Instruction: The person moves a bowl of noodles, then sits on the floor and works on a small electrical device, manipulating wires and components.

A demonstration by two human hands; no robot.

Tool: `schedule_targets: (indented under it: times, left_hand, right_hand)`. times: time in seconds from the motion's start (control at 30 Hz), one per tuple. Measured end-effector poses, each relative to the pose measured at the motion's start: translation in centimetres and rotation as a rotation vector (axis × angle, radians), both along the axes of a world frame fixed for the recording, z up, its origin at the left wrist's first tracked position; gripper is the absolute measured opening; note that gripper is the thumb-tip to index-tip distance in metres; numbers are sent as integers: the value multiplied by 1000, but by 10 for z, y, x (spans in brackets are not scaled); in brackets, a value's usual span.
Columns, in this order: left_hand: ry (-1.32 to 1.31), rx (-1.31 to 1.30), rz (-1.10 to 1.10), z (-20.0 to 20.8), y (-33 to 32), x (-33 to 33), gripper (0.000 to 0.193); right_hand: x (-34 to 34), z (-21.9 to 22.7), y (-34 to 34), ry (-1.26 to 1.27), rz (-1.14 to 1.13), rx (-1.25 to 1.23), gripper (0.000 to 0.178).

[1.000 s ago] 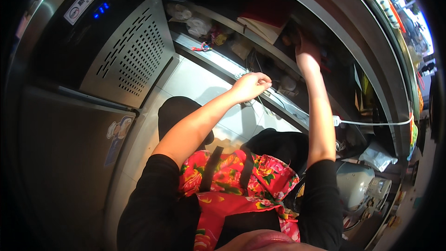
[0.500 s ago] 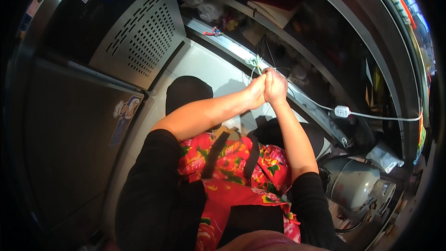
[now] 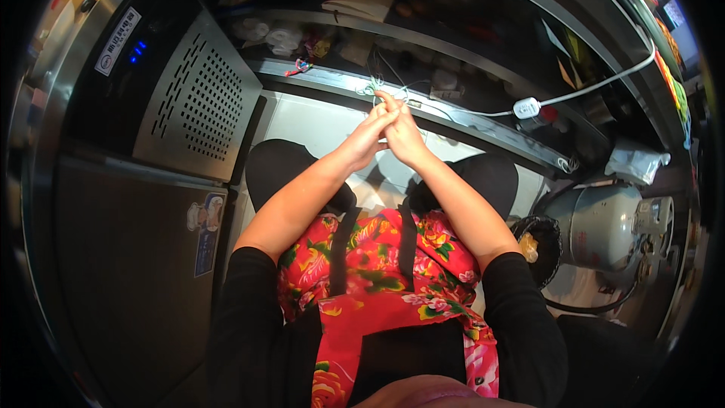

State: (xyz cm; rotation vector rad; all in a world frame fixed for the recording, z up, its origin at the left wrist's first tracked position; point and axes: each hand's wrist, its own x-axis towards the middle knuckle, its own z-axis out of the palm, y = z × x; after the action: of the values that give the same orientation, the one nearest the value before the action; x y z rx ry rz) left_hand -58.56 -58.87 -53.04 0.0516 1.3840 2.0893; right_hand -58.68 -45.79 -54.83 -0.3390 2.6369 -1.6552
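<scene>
In front of my knees, my left hand and my right hand are pressed together, fingers curled and overlapping. Their fingertips touch or nearly touch a loose tangle of thin pale cord on the shelf's metal front rail. Whatever lies between the fingers is hidden. From beside the hands a white cable runs right, through a small white inline box. A small red and blue tied piece rests on the rail, left of the tangle.
A dark steel cabinet with a slotted vent panel stands at left. Plastic-wrapped goods fill the low shelf. At right are a grey gas cylinder, its black hose, and a black-lined bin.
The view has turned, and the shelf now lies more level across it. My hands stay together by the cord, but the fingers have shifted from a tight clasp to a looser overlap.
</scene>
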Motion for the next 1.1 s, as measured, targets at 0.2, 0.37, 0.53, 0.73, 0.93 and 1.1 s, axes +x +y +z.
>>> schedule_targets:
  times: [0.2,0.37,0.53,0.73,0.93,1.1]
  left_hand:
    - [-72,28,-159,-12,-4,13,61]
    - [-209,353,-324,-25,-5,34,49]
    - [-216,360,-344,-42,4,47,36]
    - [-374,316,-189,-63,8,58,37]
    - [-423,156,41,-65,10,49,38]
    - [-247,-32,275,-46,0,22,56]
  right_hand:
    - [27,14,8,-441,126,-295,53]
    - [51,33,23,-608,457,-691,51]
    - [68,32,22,-728,364,-753,46]
    - [67,0,10,-928,189,-848,50]
    - [17,-23,16,-1200,447,-803,74]
    - [-72,-71,39,-1090,256,-641,54]
